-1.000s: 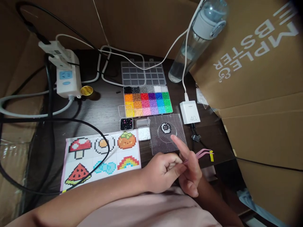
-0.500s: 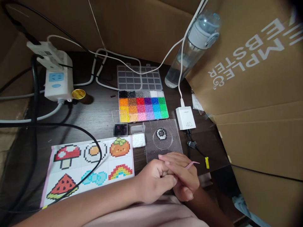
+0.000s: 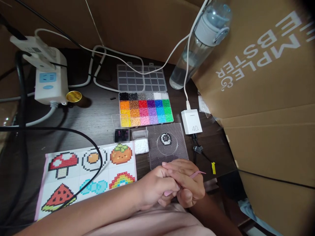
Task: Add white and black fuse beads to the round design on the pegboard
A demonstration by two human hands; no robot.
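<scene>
My left hand [image 3: 158,185] is closed, its fingers pressed against and clasped with my right hand [image 3: 190,185] at the desk's front edge. Pink bent-tip tweezers [image 3: 197,174] run through the clasp, held in my right hand. Their tip sticks out at the right and their other end shows below my left fingers. Just beyond the hands lies a clear pegboard [image 3: 154,144] with a small ring of black, white and grey beads [image 3: 166,139]. Beside it stands an open box of white beads [image 3: 141,146]; a blurred dark box [image 3: 121,135] sits behind that.
A sorted bead case [image 3: 146,109] with its lid open lies behind. A pattern sheet [image 3: 73,175] is at left under a black cable. Around are a power strip [image 3: 51,78], gold cup [image 3: 73,96], water bottle [image 3: 197,49], white charger [image 3: 191,122] and cardboard walls [image 3: 265,95].
The view has shifted slightly. My clasped hands have moved a little, and the rear end of the pink tweezers now shows below my left fingers.
</scene>
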